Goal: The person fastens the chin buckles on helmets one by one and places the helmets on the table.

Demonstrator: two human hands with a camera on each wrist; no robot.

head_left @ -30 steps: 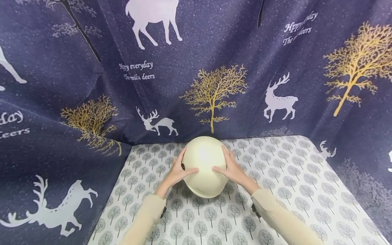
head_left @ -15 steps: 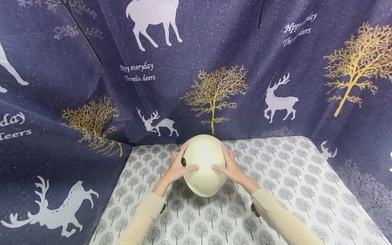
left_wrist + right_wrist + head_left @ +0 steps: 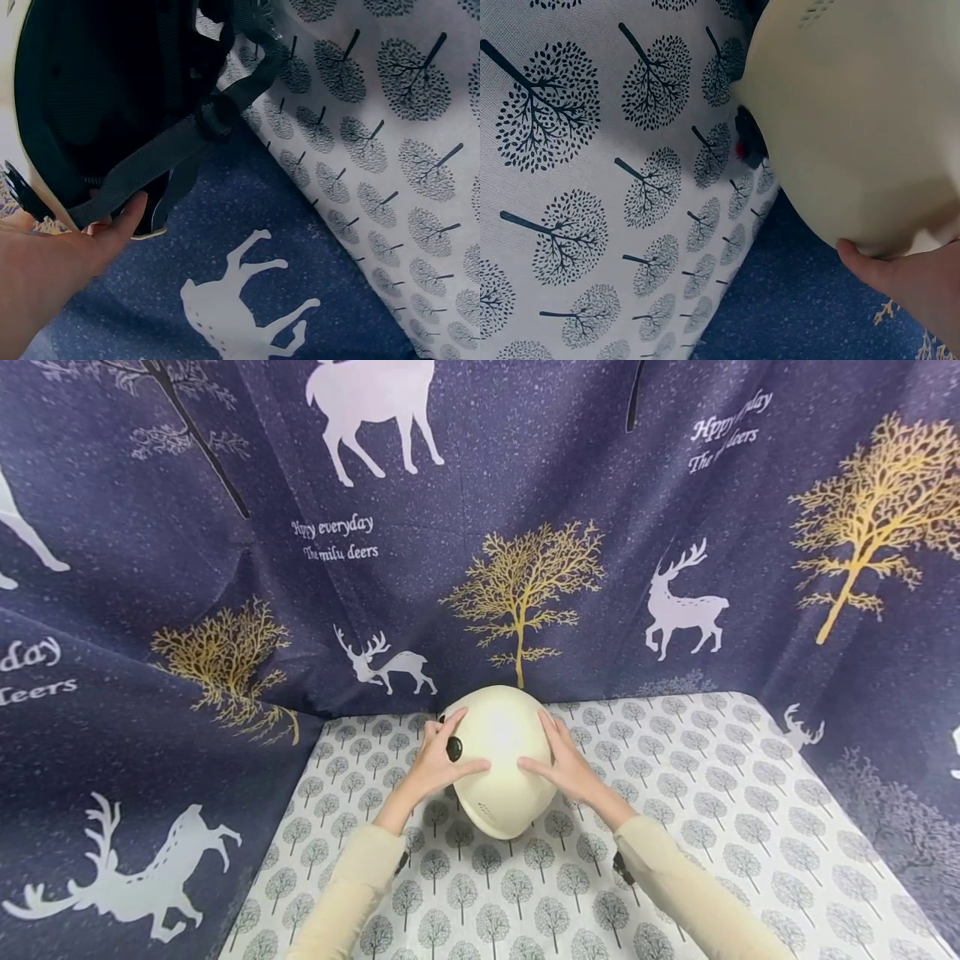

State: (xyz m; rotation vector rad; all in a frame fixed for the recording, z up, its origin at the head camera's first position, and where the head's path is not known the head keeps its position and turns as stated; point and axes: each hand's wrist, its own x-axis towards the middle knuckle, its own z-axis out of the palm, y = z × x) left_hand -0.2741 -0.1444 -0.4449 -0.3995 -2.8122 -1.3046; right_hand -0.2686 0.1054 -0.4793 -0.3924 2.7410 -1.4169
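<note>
A cream helmet (image 3: pixel 502 760) with a smooth round shell is held in both hands near the back of the table. My left hand (image 3: pixel 437 765) grips its left side, thumb across the shell, beside a round black knob (image 3: pixel 454 748). On the opposite side my right hand (image 3: pixel 567 767) grips the shell with thumb and fingers spread. Small vent holes (image 3: pixel 486 812) show low on the front. In the left wrist view the dark lining (image 3: pixel 90 82) and a grey chin strap (image 3: pixel 161 154) appear, with a finger at the rim. Hand tips behind the shell are hidden.
The table has a white cloth (image 3: pixel 517 914) printed with grey trees. Behind it and at the sides hangs a dark blue curtain (image 3: pixel 480 468) with white deer and golden trees, close behind the helmet.
The helmet has turned and tilted slightly in both hands. Its black knob and vent holes show more now, and the shell sits a little higher. Both hands keep their hold.
</note>
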